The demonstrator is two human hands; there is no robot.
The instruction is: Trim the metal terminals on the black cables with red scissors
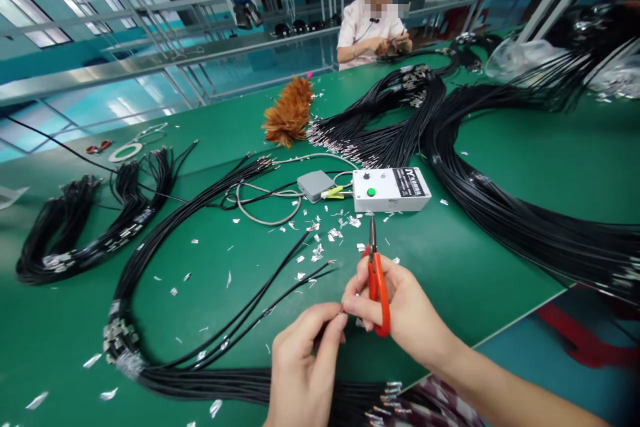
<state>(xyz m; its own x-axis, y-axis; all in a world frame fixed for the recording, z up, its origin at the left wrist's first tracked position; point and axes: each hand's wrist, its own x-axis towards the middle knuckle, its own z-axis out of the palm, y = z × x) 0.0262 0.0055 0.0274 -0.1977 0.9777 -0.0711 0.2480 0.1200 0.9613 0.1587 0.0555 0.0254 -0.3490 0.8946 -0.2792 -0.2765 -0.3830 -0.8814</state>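
Observation:
My right hand (400, 300) is closed around red-handled scissors (384, 300), whose dark blades point away from me. Its thumb and a fingertip also meet the fingertips of my left hand (305, 360). The left is closed in a pinch on a black cable, mostly hidden by the fingers, with only a small dark end showing. Under and beside the left hand runs a bundle of black cables (215, 383), bound with clear wrap. Its bare wire ends (387, 403) lie at the lower right. A few loose cables (250, 307) curve off to the left.
A white box with a green button (393, 190) and a grey pedal (315, 185) sit ahead. Foil scraps (333, 235) litter the green table (480, 267). Beyond are a brown feather duster (290, 113), more cable bundles (480, 180), tape (125, 152) and a co-worker (373, 33).

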